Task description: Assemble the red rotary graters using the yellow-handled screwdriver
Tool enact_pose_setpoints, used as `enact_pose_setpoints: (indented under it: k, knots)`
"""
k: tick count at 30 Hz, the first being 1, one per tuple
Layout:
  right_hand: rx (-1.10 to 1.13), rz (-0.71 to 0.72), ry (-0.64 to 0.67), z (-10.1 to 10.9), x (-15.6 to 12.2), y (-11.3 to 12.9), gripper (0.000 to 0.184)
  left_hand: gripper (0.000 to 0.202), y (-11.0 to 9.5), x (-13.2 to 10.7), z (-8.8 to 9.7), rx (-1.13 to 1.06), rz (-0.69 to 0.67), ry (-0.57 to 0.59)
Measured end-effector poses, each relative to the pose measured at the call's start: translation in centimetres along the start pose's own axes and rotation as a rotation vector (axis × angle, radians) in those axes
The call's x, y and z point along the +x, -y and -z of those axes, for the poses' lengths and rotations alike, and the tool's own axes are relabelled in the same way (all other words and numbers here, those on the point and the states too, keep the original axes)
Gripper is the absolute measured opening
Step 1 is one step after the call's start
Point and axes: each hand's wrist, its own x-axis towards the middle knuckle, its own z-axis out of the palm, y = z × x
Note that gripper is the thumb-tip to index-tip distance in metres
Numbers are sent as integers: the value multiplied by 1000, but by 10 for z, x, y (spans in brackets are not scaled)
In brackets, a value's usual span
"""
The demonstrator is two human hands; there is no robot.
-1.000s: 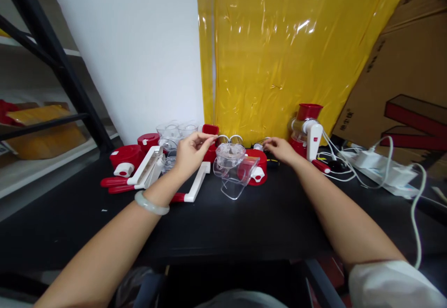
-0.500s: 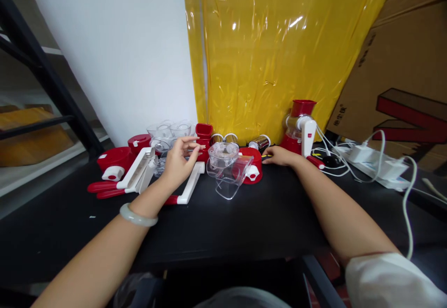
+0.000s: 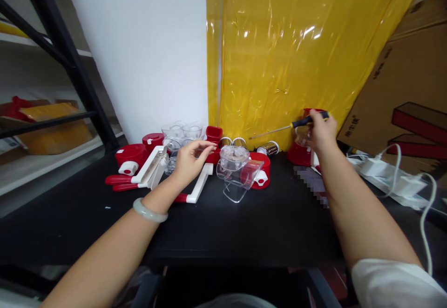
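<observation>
My right hand (image 3: 323,131) is raised at the right, closed round the dark blue and yellow handle of a screwdriver (image 3: 272,132). Its long thin shaft points left across the yellow sheet. Behind that hand stands an assembled red and white rotary grater (image 3: 299,153), partly covered. My left hand (image 3: 191,161) hovers by a red hopper (image 3: 213,134), fingers stretched forward and thumb a little apart; I see nothing held in it. Beside it lie a white crank handle (image 3: 200,183) with a red grip and a clear plastic grater housing (image 3: 234,159). A red base (image 3: 263,170) sits behind the housing.
More red bases (image 3: 132,156), white crank handles (image 3: 151,166) and clear hoppers (image 3: 176,129) are grouped at the left. A metal grater drum (image 3: 268,148) lies at the back. A power strip (image 3: 391,177) with white cables is at the right, near a cardboard box (image 3: 412,70).
My right hand has lifted the screwdriver from the table beside the red base and moved it up and right. My left hand has stayed near the red hopper. The view has shifted slightly.
</observation>
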Motion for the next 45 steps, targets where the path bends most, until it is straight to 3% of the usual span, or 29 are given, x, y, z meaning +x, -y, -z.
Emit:
enact_pose_setpoints:
  k: [2, 4, 8, 13, 22, 32, 45]
  knots:
    - [209, 71, -262, -13, 7, 17, 22, 17, -2, 0, -1, -50, 12, -13]
    - [316, 99, -323, -27, 7, 31, 23, 19, -4, -1, -2, -98, 33, -19]
    - [361, 127, -11, -56, -18, 46, 33, 17, -6, -3, -1, -69, 43, -30]
    - [321, 153, 139, -80, -50, 46, 44, 14, -4, -5, -2, -50, 35, -19]
    - [390, 111, 190, -88, -58, 41, 46, 17, -12, -6, -3, -59, 34, -18]
    - [500, 52, 112, -88, -56, 39, 45, 26, -12, -5, -4, -242, 227, -17]
    - [503, 82, 125, -89, -61, 43, 39, 30, -11, -6, -7, -321, 284, -19]
